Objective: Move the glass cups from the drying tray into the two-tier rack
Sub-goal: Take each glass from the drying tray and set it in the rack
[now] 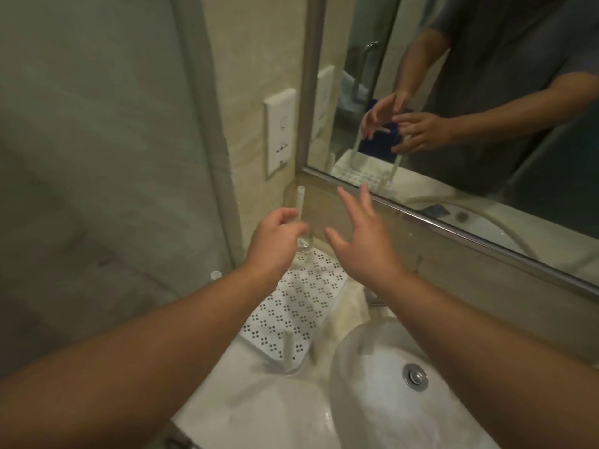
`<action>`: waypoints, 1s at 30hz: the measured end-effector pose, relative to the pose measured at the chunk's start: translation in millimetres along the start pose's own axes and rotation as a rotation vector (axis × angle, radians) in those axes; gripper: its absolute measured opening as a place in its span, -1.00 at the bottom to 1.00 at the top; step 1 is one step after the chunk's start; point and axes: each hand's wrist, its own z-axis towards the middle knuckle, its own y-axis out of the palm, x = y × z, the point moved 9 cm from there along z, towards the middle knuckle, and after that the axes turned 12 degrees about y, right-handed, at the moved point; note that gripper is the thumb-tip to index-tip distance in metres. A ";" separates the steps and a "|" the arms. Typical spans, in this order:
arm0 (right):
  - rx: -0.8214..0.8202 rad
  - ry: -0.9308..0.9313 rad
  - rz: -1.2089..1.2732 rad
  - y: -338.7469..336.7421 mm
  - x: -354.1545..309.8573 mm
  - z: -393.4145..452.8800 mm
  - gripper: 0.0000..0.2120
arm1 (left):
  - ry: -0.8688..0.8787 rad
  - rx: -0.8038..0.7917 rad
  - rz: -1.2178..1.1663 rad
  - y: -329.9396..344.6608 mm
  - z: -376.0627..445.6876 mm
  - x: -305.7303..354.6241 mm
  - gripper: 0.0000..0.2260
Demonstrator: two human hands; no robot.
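Left hand (pixel 275 241) has its fingers curled round a clear glass cup (pixel 303 251), holding it right over the far corner of the white perforated rack shelf (pixel 291 312), probably to set it down there, though blur hides the cup's rim. Right hand (pixel 359 234) hovers beside it, fingers spread, gripping nothing, likely ready to steady things. The white round sink basin (pixel 372 400) sits just right of the rack.
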 end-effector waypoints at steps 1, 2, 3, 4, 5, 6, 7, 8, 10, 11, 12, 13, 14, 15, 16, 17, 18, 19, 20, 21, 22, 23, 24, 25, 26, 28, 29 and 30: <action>-0.002 -0.009 0.007 9.4 -3.1 4.2 -0.36 | -0.009 0.006 0.002 -6.6 4.2 -4.6 -0.73; -0.005 -0.009 0.017 19.0 -4.6 9.0 -0.38 | -0.018 0.010 0.007 -12.5 7.5 -8.8 -0.75; -0.011 0.007 0.030 28.2 -4.1 14.3 -0.42 | -0.026 0.019 0.013 -18.0 10.7 -12.9 -0.79; -0.020 0.038 0.041 38.1 -1.8 20.3 -0.46 | -0.032 0.035 0.025 -23.9 14.1 -17.3 -0.83; -0.032 0.075 0.037 48.2 1.4 26.4 -0.48 | -0.035 0.052 0.045 -29.0 17.3 -21.4 -0.87; -0.046 0.105 0.018 58.0 5.4 32.5 -0.50 | -0.038 0.064 0.065 -33.0 19.8 -24.7 -0.90; -0.063 0.122 -0.017 68.0 8.9 38.5 -0.50 | -0.040 0.070 0.080 -35.9 22.2 -28.0 -0.91; -0.086 0.130 -0.061 77.8 12.8 44.4 -0.50 | -0.043 0.070 0.088 -37.6 24.7 -31.4 -0.90; -0.130 0.138 -0.152 94.9 19.9 55.0 -0.49 | -0.057 0.059 0.096 -39.4 28.7 -38.5 -0.88; -0.148 0.140 -0.195 103.0 23.3 60.2 -0.48 | -0.066 0.050 0.099 -39.6 29.7 -41.2 -0.86; -0.168 0.139 -0.237 111.4 26.1 65.0 -0.46 | -0.072 0.041 0.102 -39.9 30.2 -43.6 -0.84; -0.191 0.133 -0.281 120.6 28.3 69.7 -0.44 | -0.078 0.035 0.102 -40.5 30.6 -46.2 -0.82; -0.217 0.125 -0.320 130.7 30.5 74.3 -0.41 | -0.084 0.029 0.099 -40.9 31.2 -49.1 -0.81; -0.243 0.123 -0.350 140.1 32.0 78.2 -0.37 | -0.090 0.019 0.092 -41.2 31.5 -51.6 -0.83; -0.269 0.129 -0.365 149.2 34.1 81.7 -0.34 | -0.100 0.009 0.088 -41.6 31.3 -54.3 -0.85; -0.290 0.136 -0.377 157.1 35.6 84.8 -0.31 | -0.108 0.002 0.084 -42.4 31.1 -57.5 -0.85; -0.305 0.140 -0.392 163.7 36.8 87.6 -0.30 | -0.115 0.000 0.076 -43.4 31.1 -60.6 -0.85; -0.315 0.139 -0.415 168.9 37.1 89.5 -0.31 | -0.117 0.001 0.068 -44.7 30.8 -62.9 -0.85; -0.320 0.135 -0.440 173.3 37.9 90.8 -0.34 | -0.118 0.004 0.057 -45.8 30.4 -64.3 -0.85; -0.318 0.127 -0.460 176.2 38.0 91.4 -0.38 | -0.116 0.008 0.046 -46.8 29.9 -64.9 -0.86; -0.311 0.116 -0.469 178.1 38.5 92.1 -0.42 | -0.115 0.013 0.033 -47.0 29.6 -65.4 -0.87; -0.304 0.101 -0.474 179.6 38.4 92.6 -0.45 | -0.117 0.016 0.025 -47.2 28.8 -66.3 -0.87; -0.302 0.084 -0.479 181.3 38.5 93.3 -0.47 | -0.116 0.015 0.021 -46.9 28.1 -67.0 -0.87; -0.305 0.069 -0.487 182.6 38.4 94.1 -0.49 | -0.112 0.012 0.019 -46.3 26.8 -66.7 -0.86; -0.308 0.060 -0.495 183.4 38.8 95.2 -0.51 | -0.108 0.007 0.015 -45.3 25.5 -66.1 -0.85; -0.310 0.065 -0.512 183.2 38.6 96.3 -0.56 | -0.108 0.000 0.002 -43.7 22.1 -65.2 -0.84; -0.311 0.067 -0.521 182.9 37.7 96.1 -0.58 | -0.110 0.001 -0.002 -43.8 20.1 -64.8 -0.84; -0.312 0.066 -0.530 182.9 37.2 95.3 -0.59 | -0.116 0.004 -0.008 -44.3 18.5 -64.9 -0.84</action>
